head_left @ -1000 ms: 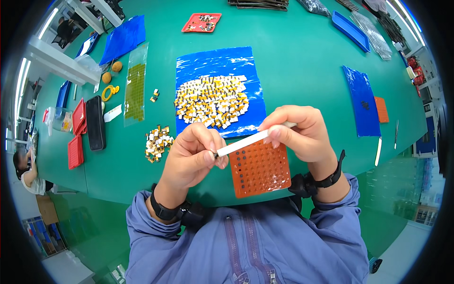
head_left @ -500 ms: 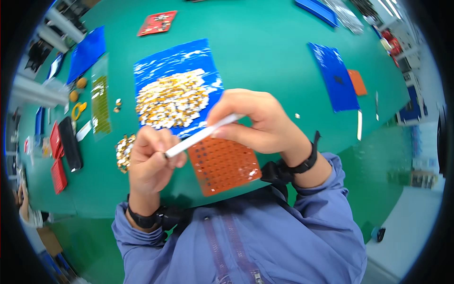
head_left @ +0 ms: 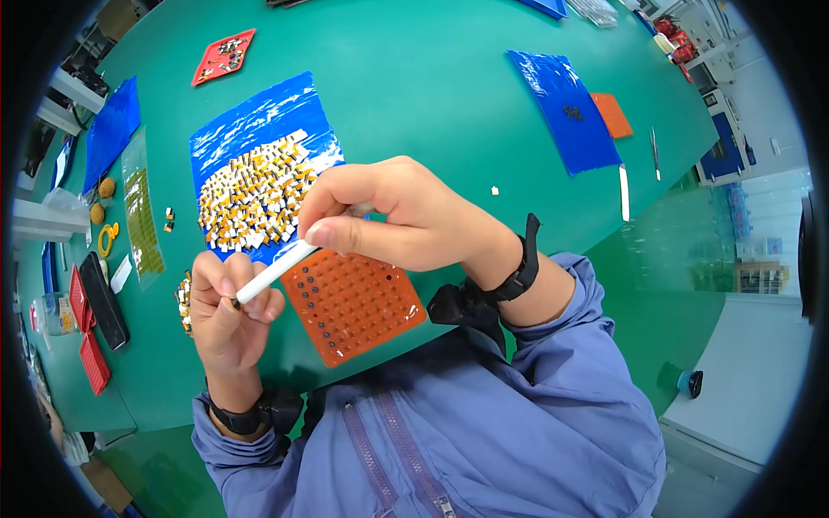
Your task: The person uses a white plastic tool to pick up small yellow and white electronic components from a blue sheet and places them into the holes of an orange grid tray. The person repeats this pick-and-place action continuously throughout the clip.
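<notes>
**Op:** Hands first. Left hand [head_left: 229,315] is curled nearly closed, thumb and fingertips pinching the lower tip of the white pen-shaped tool [head_left: 285,266]. Something small and dark-yellow sits right at that tip, too small to tell what. Right hand [head_left: 389,216] is closed around the tool's upper end, thumb along the barrel, fingers wrapped over.

**Eng:** Where's the tool relative to the work?

**Op:** Held in the air, slanting from lower left up to the right, just above the orange perforated tray [head_left: 354,302]. That tray lies flat near the table's front edge. Behind it is the blue sheet [head_left: 250,138] with the pile of small yellow-white parts [head_left: 255,194]. A smaller heap of parts [head_left: 184,298] lies just left of the left hand.

**Eng:** Advice for the step?

**Op:** My read: I'm seating or clearing something at the tip. I'd keep the right hand still and let only the left fingertips work. Keep the tip over the tray, so a dropped part lands there rather than on the green table [head_left: 432,78]. Light pinch, since the piece looks tiny.

**Eng:** Tray filled?

**Op:** Cannot tell; most holes read dark.
</notes>
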Demonstrator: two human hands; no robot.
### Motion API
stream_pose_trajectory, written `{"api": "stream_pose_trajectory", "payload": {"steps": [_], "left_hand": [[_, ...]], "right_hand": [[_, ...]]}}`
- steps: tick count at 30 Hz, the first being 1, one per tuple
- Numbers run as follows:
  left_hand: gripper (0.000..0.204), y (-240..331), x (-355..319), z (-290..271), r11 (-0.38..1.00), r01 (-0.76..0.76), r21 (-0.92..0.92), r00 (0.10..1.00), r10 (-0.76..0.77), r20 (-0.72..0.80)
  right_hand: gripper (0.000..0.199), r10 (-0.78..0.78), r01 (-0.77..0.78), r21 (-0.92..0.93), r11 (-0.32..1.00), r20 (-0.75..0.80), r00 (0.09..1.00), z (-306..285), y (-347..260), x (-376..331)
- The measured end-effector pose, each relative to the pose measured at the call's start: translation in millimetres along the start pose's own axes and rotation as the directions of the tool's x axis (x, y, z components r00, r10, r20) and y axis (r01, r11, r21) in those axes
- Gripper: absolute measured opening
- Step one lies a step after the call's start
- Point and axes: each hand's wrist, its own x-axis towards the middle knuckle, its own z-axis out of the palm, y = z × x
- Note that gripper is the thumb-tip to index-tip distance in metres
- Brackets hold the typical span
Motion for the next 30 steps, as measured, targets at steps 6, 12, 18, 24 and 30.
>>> {"api": "stream_pose_trajectory", "payload": {"steps": [6, 12, 18, 24, 30], "left_hand": [[0.015, 0.3, 0.6, -0.2, 1.000, -0.003, -0.003, 1.000, 0.003, 0.001], [0.015, 0.9, 0.2, -0.5, 1.000, -0.013, -0.007, 1.000, 0.013, 0.003], [0.015, 0.1, 0.9, 0.3, 1.000, -0.013, 0.008, 1.000, 0.013, 0.010], [0.015, 1.3, -0.9, -0.2, 1.000, -0.005, -0.001, 1.000, 0.005, 0.002], [0.013, 0.3, 2.0, -1.2, 0.999, -0.007, -0.036, 0.999, 0.008, 0.031]], "right_hand": [[0.010, -0.254, 0.248, -0.086, 0.965, -0.065, 0.965, 2.7, 7.2, 3.2], [0.007, -0.224, 0.209, -0.163, 0.964, -0.082, 0.971, 6.3, 5.6, 1.1], [0.007, -0.122, 0.114, -0.238, 0.965, -0.019, 0.992, 1.9, 2.7, -2.1], [0.006, -0.249, 0.226, -0.232, 0.946, -0.073, 0.966, 5.6, -0.1, 1.0], [0.007, -0.262, 0.240, -0.265, 0.934, -0.053, 0.964, 5.8, -4.0, 2.0]]}}
